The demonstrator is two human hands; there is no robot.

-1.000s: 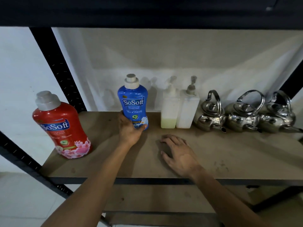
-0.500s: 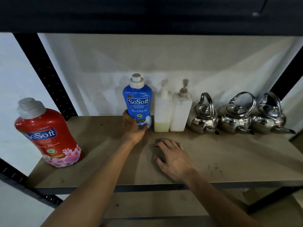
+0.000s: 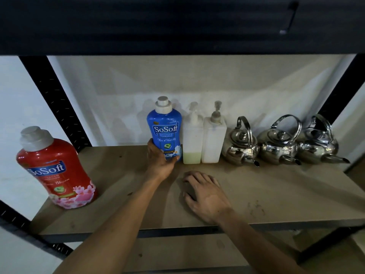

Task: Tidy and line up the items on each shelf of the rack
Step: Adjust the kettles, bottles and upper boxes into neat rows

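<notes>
While the left hand (image 3: 161, 163) grips the foot of the blue SoSoft detergent bottle (image 3: 165, 129), thumb across the low front of the label and fingers curled round its left side, the bottle stands upright at the back of the wooden shelf board (image 3: 276, 194). Just right of that thumb stands a pump bottle with pale green liquid (image 3: 192, 139), so close that contact cannot be told. A white pump bottle (image 3: 214, 141) and three steel kettles (image 3: 278, 145) follow in a row, spouts angled toward the front. The right hand (image 3: 205, 196) lies palm down nearer the front edge, fingers close together and loosely bent, holding nothing. Left of the gripping fingers, open board runs to the red SoSoft bottle (image 3: 57, 171), well apart by the front left corner.
</notes>
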